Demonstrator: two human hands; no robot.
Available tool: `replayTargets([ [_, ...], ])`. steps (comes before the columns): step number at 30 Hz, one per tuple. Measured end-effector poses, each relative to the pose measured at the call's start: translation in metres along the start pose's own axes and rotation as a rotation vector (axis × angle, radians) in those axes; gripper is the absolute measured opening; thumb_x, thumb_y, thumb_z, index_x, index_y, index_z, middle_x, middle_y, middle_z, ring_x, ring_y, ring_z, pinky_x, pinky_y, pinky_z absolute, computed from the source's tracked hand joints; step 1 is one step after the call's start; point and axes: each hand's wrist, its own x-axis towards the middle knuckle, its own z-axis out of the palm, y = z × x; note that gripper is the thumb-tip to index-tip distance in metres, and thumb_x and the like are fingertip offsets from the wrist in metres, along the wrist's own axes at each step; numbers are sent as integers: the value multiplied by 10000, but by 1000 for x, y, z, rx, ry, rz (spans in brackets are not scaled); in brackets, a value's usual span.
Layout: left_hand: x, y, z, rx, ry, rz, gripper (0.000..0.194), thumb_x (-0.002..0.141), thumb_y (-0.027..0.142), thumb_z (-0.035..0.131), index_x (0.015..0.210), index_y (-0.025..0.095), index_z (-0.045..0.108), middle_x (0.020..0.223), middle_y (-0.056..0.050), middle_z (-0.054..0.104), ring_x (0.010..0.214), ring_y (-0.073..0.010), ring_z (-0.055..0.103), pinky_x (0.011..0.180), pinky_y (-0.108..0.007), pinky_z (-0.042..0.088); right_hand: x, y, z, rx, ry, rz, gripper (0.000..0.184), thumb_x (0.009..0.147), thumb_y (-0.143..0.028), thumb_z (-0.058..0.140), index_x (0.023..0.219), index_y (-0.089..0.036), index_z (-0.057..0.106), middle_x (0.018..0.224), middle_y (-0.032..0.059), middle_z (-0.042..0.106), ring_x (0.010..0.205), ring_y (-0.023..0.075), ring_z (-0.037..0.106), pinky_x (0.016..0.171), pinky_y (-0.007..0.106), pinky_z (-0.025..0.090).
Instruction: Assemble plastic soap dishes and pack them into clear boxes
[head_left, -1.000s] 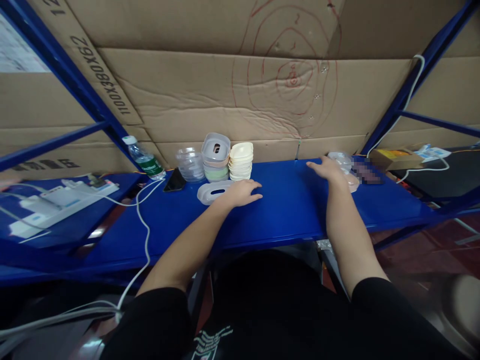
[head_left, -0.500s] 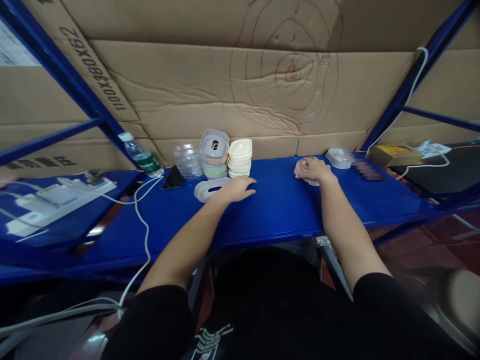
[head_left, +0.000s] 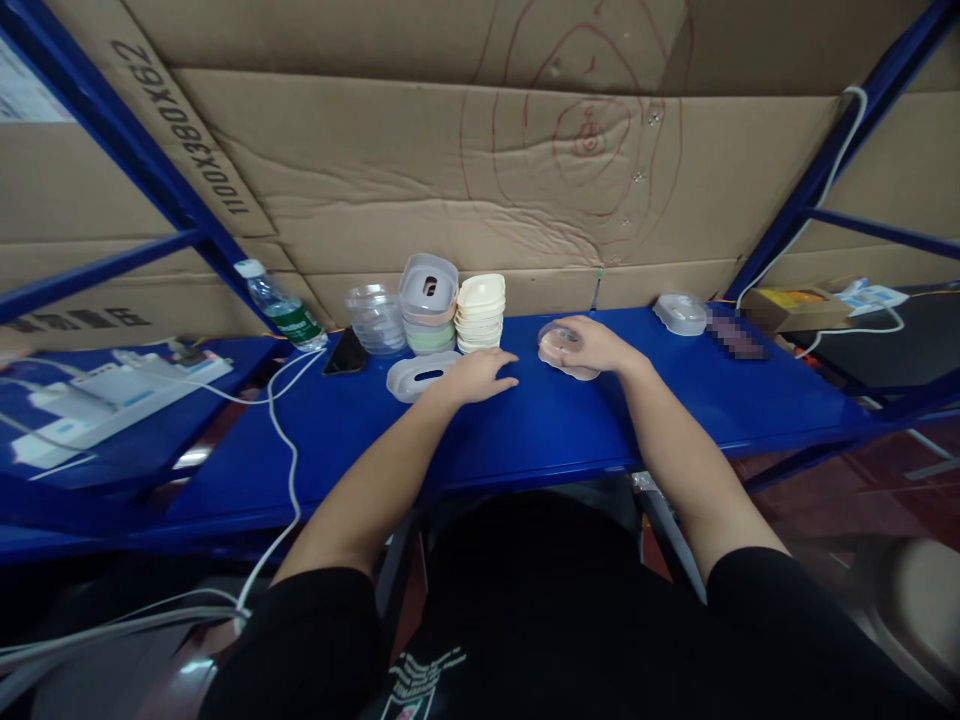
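My right hand (head_left: 598,346) grips a small pinkish plastic container with a clear top (head_left: 553,345) from above, low over the blue tabletop (head_left: 540,420); the fingers partly hide it. My left hand (head_left: 480,376) has its thumb and fingers apart and nothing between them. Beside its wrist lies a grey wavy-edged plastic piece (head_left: 405,380) with a dark oval slot, partly covered by the hand. Just behind stand a stack of cream-coloured trays (head_left: 481,312) and a stack of grey, pinkish and green tubs (head_left: 431,338). Nested clear plastic bowls (head_left: 375,322) sit left of these.
A black phone (head_left: 345,354) and a water bottle (head_left: 289,315) are at the left, near a white cable (head_left: 289,450) and a power strip (head_left: 120,400). Another clear-topped container (head_left: 681,314) stands at the right. Cardboard (head_left: 360,180) walls the back between blue posts.
My right hand has moved left across the tabletop with the pinkish container, toward my left hand. My left hand stays nearly in place, still spread.
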Motion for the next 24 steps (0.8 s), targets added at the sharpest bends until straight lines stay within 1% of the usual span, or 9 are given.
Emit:
replayTargets([
  [4, 1, 1, 2, -29, 115, 43, 571, 1012, 400, 666, 1520, 147, 604, 1451, -180, 697, 1348, -330, 677, 1172, -485, 534, 1, -14, 6, 214, 29, -150, 771, 703, -450, 932, 1421, -260, 725, 1503, 130, 691, 1409, 398, 626, 1235, 610, 437],
  [7, 4, 0, 3, -7, 298, 122, 689, 963, 350, 740, 1584, 147, 524, 1550, -215, 598, 1439, -370, 604, 1215, -554, 501, -1, -22, 7, 507, -1, -184, 740, 740, -494, 922, 1410, -256, 716, 1378, 113, 756, 1279, 361, 700, 1135, 592, 530],
  [10, 5, 3, 0, 43, 471, 186, 708, 952, 278, 755, 1606, 193, 497, 1658, -232, 476, 1493, -397, 549, 1223, -603, 488, -4, -31, 6, 878, -154, -159, 681, 811, -511, 864, 1417, -255, 687, 1289, 95, 788, 1147, 306, 755, 957, 475, 637],
  [12, 4, 7, -4, 76, 530, 214, 613, 982, 249, 720, 1568, 230, 541, 1682, -222, 454, 1475, -392, 568, 1198, -610, 510, -7, -38, 4, 1103, -289, -131, 649, 834, -548, 822, 1398, -257, 681, 1335, 109, 772, 1118, 301, 776, 825, 398, 669],
  [14, 3, 10, -7, 100, 554, 252, 465, 1022, 261, 680, 1482, 255, 611, 1674, -198, 480, 1464, -380, 582, 1174, -608, 530, -9, -43, 1, 1256, -423, -102, 660, 837, -595, 788, 1383, -243, 670, 1375, 137, 754, 1095, 311, 793, 744, 367, 682],
  [16, 2, 10, -10, 105, 572, 298, 312, 1066, 326, 641, 1370, 264, 671, 1641, -175, 529, 1436, -357, 611, 1146, -596, 556, -11, -45, -4, 1334, -522, -77, 696, 833, -640, 757, 1384, -229, 648, 1374, 158, 751, 1079, 325, 804, 733, 391, 701],
  [18, 1, 8, -13, 102, 600, 337, 258, 1095, 422, 607, 1270, 260, 705, 1608, -165, 569, 1369, -326, 663, 1117, -569, 581, -12, -44, -9, 1370, -571, -50, 726, 835, -676, 722, 1400, -231, 620, 1371, 162, 754, 1076, 338, 808, 748, 435, 716],
  [21, 1, 5, -16, 123, 623, 379, 349, 1090, 553, 583, 1178, 248, 728, 1598, -168, 588, 1266, -291, 720, 1080, -525, 608, -13, -41, -13, 1373, -584, 1, 756, 845, -713, 679, 1431, -245, 579, 1381, 162, 751, 1045, 347, 816, 690, 445, 718],
  [24, 1, 0, -21, 123, 608, 378, 439, 1080, 632, 548, 1113, 235, 731, 1605, -169, 587, 1236, -273, 733, 1068, -497, 612, -11, -39, -13, 1354, -506, 53, 782, 902, -777, 589, 1464, -234, 554, 1371, 182, 747, 976, 338, 828, 617, 419, 704],
])
